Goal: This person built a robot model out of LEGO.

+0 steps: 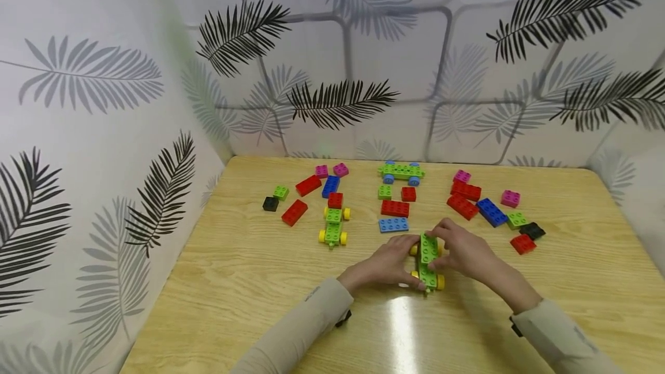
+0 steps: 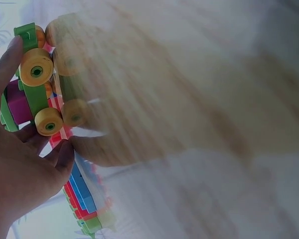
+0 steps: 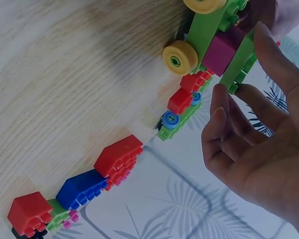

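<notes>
A green toy car base point(image 1: 427, 281) with yellow wheels stands near the middle of the table. On it sits a purple brick point(image 3: 222, 50), topped by a long green brick point(image 3: 240, 60). My left hand point(image 1: 387, 261) holds the car base from the left, its thumb at the near end and fingers along the side. In the left wrist view, that thumb lies by a yellow wheel point(image 2: 37, 67). From the right, my right hand point(image 1: 464, 251) pinches the green brick between thumb and fingers. The purple brick is hidden from above.
Left of the hands stands another green car point(image 1: 333, 233) with a red brick at its far end. At the back is a green base with blue wheels point(image 1: 401, 171). A light blue brick point(image 1: 393, 224) lies just beyond the hands. Loose bricks, including a dark blue brick point(image 1: 491, 212), lie right.
</notes>
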Motion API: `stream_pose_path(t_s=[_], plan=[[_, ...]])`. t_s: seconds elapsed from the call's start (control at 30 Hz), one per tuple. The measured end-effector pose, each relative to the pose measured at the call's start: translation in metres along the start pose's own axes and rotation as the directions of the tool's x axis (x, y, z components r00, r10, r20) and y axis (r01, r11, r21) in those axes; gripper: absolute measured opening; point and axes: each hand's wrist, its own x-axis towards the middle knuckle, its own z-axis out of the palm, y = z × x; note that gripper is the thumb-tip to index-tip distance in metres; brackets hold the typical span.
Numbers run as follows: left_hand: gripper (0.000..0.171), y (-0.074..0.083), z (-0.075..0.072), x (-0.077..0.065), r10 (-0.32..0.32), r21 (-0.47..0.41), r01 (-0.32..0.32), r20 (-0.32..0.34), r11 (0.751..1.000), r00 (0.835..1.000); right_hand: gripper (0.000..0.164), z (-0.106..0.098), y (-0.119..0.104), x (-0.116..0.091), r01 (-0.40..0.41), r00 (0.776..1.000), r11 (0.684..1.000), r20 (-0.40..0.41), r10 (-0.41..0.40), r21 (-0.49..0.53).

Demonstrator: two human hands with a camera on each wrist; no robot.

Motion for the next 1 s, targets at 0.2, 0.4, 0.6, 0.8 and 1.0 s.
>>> stream_pose_path(t_s=[0.2,0.4,0.6,0.8,1.0], plan=[[0.101,0.0,-0.001,0.001,0.001,0.019,0.0,-0.005,1.0,1.0,0.057,-0.004,0.0,0.002,0.01,1.0,0.999,0.019,-0.011,0.032],[0.1,0.001,-0.002,0.001,0.006,0.016,-0.006,0.002,1.0,1.0,0.062,-0.004,-0.006,0.002,-0.022,0.999,1.0,0.04,0.023,-0.011],[0.1,0.001,-0.002,0.001,0.013,-0.01,-0.013,0.013,1.0,1.0,0.062,-0.005,-0.006,-0.001,-0.003,0.999,1.0,0.042,0.002,0.012],[0.101,-0.002,0.0,0.002,0.012,0.0,-0.012,0.003,1.0,1.0,0.06,-0.003,0.0,-0.002,0.011,1.0,0.995,0.023,-0.013,0.096],[0.1,-0.001,0.0,0.001,0.017,0.002,-0.017,-0.002,1.0,1.0,0.06,0.003,0.008,-0.009,0.021,1.0,0.985,0.001,-0.021,0.169]])
